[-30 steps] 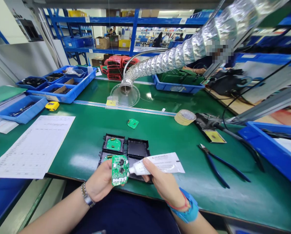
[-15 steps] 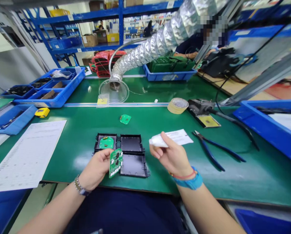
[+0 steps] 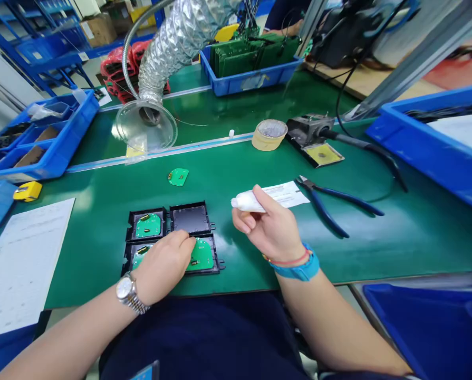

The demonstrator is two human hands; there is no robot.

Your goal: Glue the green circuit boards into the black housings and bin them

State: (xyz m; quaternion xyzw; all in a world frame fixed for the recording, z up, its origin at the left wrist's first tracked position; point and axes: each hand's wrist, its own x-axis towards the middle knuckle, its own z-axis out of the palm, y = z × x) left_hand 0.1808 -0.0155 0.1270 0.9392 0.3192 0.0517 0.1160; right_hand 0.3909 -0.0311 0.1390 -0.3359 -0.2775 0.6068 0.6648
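Note:
Beneath the fingers of my left hand [image 3: 166,264], a green circuit board [image 3: 202,255] lies in the lower right black plastic case [image 3: 215,270]. Those fingers are bent down and closed at the board's left edge; their tips are partly hidden. My right hand [image 3: 273,227] grips a white squeeze tube [image 3: 283,195], its nozzle end pointing left, above the bench. Another circuit board [image 3: 148,226] sits in the upper left case, and a third [image 3: 140,257] in the lower left case is partly covered by my left hand. The upper right case [image 3: 190,218] shows its bare dark floor.
A loose green board [image 3: 178,177] lies behind the cases. Blue-handled cutters [image 3: 330,203], a tape roll [image 3: 269,135] and a soldering iron stand [image 3: 310,134] are to the right. A clear fume hood [image 3: 146,126] stands behind; a paper sheet [image 3: 26,258] lies left.
My left hand has lowered the circuit board, component side down, into the lower right case. My right hand still holds the tube. The view has tilted down and turned right.

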